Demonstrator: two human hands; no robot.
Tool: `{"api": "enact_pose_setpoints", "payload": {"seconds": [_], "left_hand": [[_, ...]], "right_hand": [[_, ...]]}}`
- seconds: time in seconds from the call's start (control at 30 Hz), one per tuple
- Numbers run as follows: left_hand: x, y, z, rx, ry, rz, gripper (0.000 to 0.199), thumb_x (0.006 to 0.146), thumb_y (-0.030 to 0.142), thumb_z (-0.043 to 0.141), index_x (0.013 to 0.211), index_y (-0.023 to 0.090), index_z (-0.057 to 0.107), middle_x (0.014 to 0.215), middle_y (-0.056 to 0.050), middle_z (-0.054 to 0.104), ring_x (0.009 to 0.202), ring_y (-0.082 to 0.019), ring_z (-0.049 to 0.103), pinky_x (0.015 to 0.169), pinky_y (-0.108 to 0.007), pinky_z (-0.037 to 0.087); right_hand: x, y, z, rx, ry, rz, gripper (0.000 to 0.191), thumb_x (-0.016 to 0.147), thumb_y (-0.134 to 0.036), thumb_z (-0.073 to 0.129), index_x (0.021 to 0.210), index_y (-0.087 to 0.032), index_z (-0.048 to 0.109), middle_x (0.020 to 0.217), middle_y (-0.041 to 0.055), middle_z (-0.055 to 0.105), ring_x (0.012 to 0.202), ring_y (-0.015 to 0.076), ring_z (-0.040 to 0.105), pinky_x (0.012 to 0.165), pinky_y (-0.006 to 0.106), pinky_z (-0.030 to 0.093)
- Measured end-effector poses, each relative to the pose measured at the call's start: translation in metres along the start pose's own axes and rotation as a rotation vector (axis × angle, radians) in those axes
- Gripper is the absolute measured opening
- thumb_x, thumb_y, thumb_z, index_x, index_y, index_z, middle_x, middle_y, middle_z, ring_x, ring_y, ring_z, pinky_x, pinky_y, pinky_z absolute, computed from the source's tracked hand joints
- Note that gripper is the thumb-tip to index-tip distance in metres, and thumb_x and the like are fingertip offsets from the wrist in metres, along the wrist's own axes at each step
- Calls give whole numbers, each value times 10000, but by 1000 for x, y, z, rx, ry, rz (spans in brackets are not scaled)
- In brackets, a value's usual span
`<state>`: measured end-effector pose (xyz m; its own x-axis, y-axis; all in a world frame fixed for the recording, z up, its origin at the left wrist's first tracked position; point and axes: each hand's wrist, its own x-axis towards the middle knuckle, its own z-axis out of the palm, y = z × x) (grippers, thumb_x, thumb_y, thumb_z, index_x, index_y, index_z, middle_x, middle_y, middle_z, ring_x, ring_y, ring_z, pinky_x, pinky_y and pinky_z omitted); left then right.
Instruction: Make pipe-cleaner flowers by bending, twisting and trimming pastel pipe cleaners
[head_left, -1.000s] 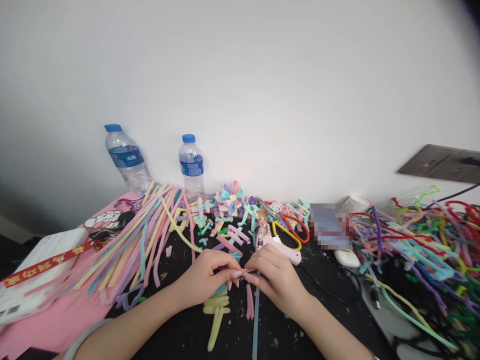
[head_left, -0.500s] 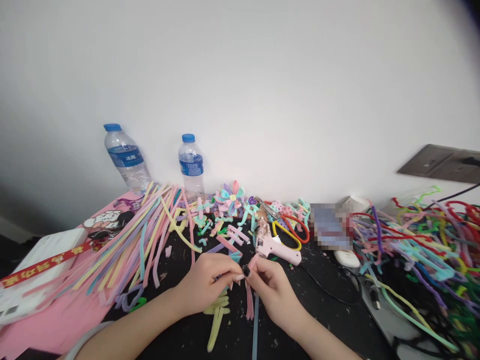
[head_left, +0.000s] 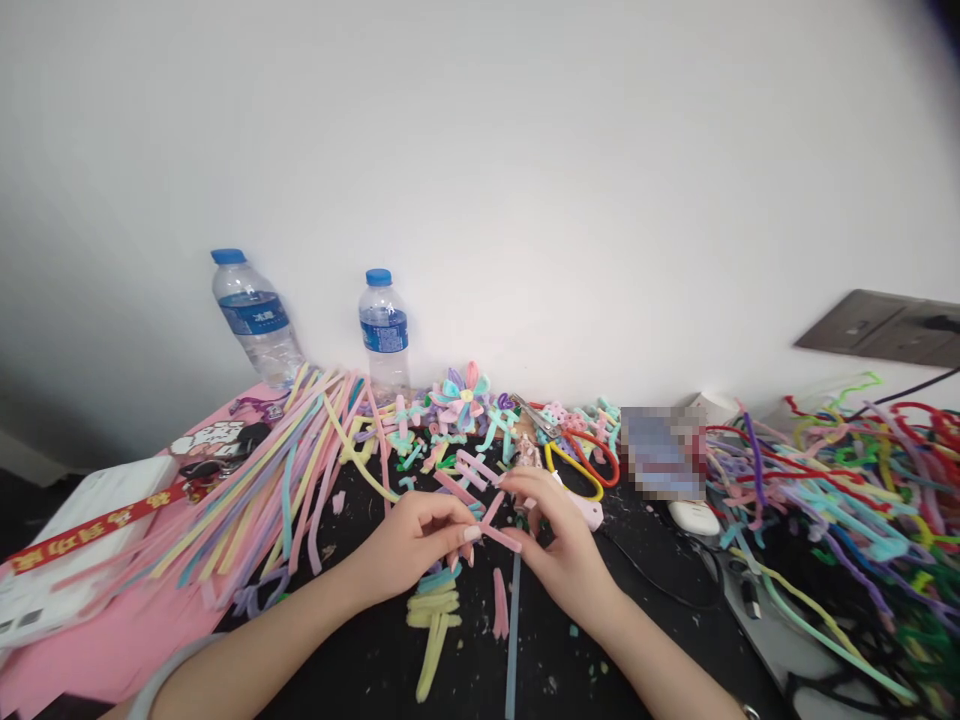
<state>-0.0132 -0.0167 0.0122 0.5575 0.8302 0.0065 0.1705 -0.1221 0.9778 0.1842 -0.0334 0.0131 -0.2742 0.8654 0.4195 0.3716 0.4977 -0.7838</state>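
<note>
Pink fuzzy piece [head_left: 499, 537], forked: was held above the black desk [head_left: 360, 660], near the middle. Left hand [head_left: 416, 540]: fingers pinched the fork's left end. Right hand [head_left: 559, 545]: thumb and forefinger stood apart at its right ends; from where I stood, whether they gripped, I could not tell. Yellow strips [head_left: 433, 640]: lay nearer. Upright bottle [head_left: 385, 335]: stood far left, by the wall [head_left: 570, 200]

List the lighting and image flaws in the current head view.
Head view: soft light, the wall darkening toward the lower left; head view: wide-angle distortion probably exaggerates the socket plate's slant; head view: a pixelated block hides detail; head view: left hand and right hand show no strong blur.
</note>
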Motion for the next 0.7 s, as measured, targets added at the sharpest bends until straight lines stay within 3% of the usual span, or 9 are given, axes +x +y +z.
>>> {"api": "enact_pose_setpoints", "payload": {"seconds": [0.07,0.13,0.27,0.4,0.5,0.7], "left_hand": [[0,-2,1,-64,-35,-25,209,824,284,535,725,118,616,620,-2,594,525,-94,511,518,-195,421],[-1,-3,3,-90,-58,-32,195,815,277,547,740,114,624,615,0,591,527,-93,506,529,-200,428],[-2,-3,6,-84,-96,-23,200,819,272,538,749,110,634,608,-5,587,537,-102,511,542,-209,438],[-3,-2,7,10,-82,16,200,826,235,514,719,117,634,627,-6,584,535,-102,529,524,-194,426],[-4,0,7,151,-41,91,192,811,174,507,669,129,628,621,-3,585,539,-103,538,523,-184,416],[-3,3,8,340,48,235,193,812,151,529,655,159,641,594,11,594,588,-112,547,603,-198,414]], "right_hand": [[1,-2,-4,-114,-103,-155,227,827,-200,556,1052,-230,570,1046,72,583,938,202,524,759,325,439],[1,-3,-5,-153,-173,-224,156,851,-206,539,998,-222,589,957,56,619,902,193,531,798,338,421],[-2,-4,-3,-192,-215,-236,92,877,-224,507,897,-204,595,845,43,619,806,178,506,736,319,409],[-5,-4,0,-189,-231,-213,175,905,-230,433,803,-189,569,752,41,576,733,171,475,680,308,389],[-7,-8,5,-125,-223,-120,234,902,-226,410,707,-183,532,678,23,523,669,157,448,615,283,361],[-6,-11,14,223,-198,250,313,882,-341,448,626,-167,494,591,-27,429,554,109,364,512,229,295]]}}
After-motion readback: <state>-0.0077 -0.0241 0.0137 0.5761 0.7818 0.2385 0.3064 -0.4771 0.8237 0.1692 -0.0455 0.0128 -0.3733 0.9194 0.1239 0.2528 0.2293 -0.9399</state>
